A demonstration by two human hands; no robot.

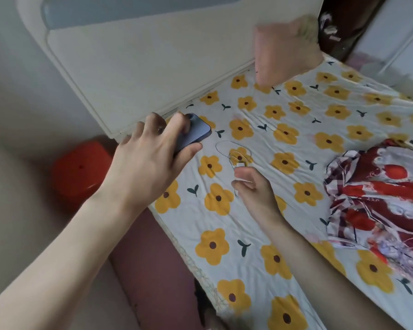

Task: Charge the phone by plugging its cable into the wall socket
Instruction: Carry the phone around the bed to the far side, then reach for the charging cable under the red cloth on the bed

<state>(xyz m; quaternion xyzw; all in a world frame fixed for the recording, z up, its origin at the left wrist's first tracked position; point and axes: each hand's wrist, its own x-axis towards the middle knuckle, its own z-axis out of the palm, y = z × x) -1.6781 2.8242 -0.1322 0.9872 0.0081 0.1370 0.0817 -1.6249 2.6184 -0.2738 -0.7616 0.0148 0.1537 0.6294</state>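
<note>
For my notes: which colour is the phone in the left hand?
Blue-purple phone, seen in the head view.

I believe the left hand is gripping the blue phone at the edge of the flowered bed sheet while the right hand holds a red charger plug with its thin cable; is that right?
Not quite: the charger plug in the right hand is white, not red, as the head view shows. The rest holds: the left hand grips the blue phone at the edge of the flowered bed sheet, and the thin cable loops from the plug.

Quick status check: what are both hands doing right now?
Left hand grips blue phone at bed edge. Right hand pinches white charger plug, cable looped on the flowered sheet. No socket visible.
</note>
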